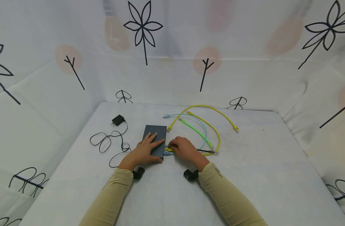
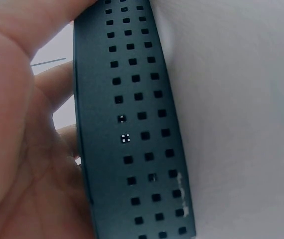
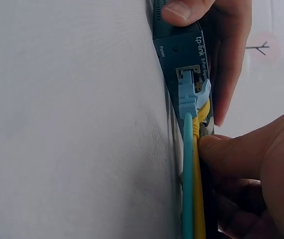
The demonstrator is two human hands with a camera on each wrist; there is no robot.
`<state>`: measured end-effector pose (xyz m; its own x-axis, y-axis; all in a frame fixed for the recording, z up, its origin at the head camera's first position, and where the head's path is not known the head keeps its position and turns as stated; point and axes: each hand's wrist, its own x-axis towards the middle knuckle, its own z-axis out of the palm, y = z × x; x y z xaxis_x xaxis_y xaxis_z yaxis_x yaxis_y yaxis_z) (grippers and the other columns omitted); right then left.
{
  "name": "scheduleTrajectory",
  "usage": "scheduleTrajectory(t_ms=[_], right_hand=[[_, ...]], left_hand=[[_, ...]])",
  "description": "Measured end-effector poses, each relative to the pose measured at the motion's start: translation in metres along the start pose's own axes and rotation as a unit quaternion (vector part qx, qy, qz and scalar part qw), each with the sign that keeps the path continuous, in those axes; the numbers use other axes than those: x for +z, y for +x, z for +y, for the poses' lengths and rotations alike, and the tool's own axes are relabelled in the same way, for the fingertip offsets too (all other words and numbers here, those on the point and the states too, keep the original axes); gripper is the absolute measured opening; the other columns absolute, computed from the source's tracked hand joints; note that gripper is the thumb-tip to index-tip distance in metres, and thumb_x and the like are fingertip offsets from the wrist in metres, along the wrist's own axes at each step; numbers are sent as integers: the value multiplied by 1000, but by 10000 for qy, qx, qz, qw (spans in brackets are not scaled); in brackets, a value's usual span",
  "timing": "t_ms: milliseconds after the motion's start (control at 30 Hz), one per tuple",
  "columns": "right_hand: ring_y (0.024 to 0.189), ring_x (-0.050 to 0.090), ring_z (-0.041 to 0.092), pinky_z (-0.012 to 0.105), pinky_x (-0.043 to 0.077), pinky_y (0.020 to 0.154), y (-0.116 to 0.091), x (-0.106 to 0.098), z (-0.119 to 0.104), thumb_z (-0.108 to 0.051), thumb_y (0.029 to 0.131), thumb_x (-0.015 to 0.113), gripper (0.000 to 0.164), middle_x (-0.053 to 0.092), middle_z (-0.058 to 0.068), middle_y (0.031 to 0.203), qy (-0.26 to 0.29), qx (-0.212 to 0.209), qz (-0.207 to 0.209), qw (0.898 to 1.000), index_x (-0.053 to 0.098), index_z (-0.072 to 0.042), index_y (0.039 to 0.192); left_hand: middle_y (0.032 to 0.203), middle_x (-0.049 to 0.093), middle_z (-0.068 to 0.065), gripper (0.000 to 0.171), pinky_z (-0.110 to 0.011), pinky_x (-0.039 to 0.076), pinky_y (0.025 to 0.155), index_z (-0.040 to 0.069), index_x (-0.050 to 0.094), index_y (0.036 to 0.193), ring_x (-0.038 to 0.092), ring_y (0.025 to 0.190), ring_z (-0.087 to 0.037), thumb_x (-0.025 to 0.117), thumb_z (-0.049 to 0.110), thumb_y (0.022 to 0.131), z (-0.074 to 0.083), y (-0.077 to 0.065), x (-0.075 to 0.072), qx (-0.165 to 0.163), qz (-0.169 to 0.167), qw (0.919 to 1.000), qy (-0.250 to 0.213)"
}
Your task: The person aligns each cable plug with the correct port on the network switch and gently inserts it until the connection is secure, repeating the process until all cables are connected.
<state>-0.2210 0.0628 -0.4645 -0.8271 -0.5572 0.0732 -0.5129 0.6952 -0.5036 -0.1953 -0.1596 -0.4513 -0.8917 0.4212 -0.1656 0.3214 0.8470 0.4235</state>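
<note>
A dark blue-grey tp-link network switch (image 1: 158,128) lies on the table. My left hand (image 1: 145,151) rests on its top with spread fingers; the thumb lies against the vented near side, seen in the left wrist view. At the port side, my right hand (image 1: 186,151) pinches the end of a short black network cable (image 1: 204,151) close to the ports. Beside it, a light blue plug (image 3: 186,97) sits at a port, with a yellow plug (image 3: 203,110) right behind it. My right fingers partly hide the black cable's near end.
Beyond the switch lie a long yellow cable (image 1: 209,106), a light blue cable (image 1: 202,124) and a green cable (image 1: 195,131). To the left are a black power adapter (image 1: 118,120) and its looped thin cord (image 1: 104,138). Patterned white cloth (image 1: 172,78) hangs around the table.
</note>
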Motion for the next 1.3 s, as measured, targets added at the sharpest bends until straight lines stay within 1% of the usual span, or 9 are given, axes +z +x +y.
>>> scheduleTrajectory(t_ms=[367, 500, 767, 1100, 1300], right_hand=[[92, 64, 18, 37, 51, 83, 1, 1, 2, -14, 94, 62, 19, 67, 4, 100, 18, -178, 114, 9998, 71, -10, 111], [92, 63, 18, 37, 51, 83, 1, 0, 2, -14, 95, 62, 19, 67, 4, 99, 29, -162, 117, 9998, 71, -11, 110], [91, 62, 19, 37, 51, 83, 2, -1, -1, -14, 95, 61, 19, 66, 5, 100, 17, -106, 34, 9999, 72, -10, 111], [89, 63, 19, 37, 51, 81, 4, 1, -1, -12, 95, 61, 18, 66, 6, 97, -91, -186, 96, 9997, 72, -9, 109], [89, 63, 20, 37, 52, 82, 4, 2, 0, -11, 95, 60, 18, 66, 6, 97, -78, -208, 149, 9996, 72, -9, 109]], left_hand=[[164, 11, -7, 86, -67, 24, 110, 34, 32, 152, -1, 151, -35, 73, 56, 79, 0, 2, 0, 0, -10, 10000, 68], [164, 11, -8, 86, -67, 24, 110, 34, 33, 152, 0, 151, -36, 73, 56, 79, 1, 2, 0, 33, -15, 10000, 61], [164, 10, -7, 86, -67, 23, 110, 35, 32, 152, -1, 151, -35, 73, 55, 79, 2, 1, -1, -3, -37, 10000, 5], [164, 11, -8, 85, -69, 24, 109, 34, 33, 152, 0, 151, -37, 73, 55, 80, 1, 2, 1, 42, -33, 10000, 70], [164, 9, -7, 86, -69, 23, 109, 35, 32, 152, 0, 151, -36, 73, 55, 79, 2, 2, 0, -8, -69, 10000, 57]])
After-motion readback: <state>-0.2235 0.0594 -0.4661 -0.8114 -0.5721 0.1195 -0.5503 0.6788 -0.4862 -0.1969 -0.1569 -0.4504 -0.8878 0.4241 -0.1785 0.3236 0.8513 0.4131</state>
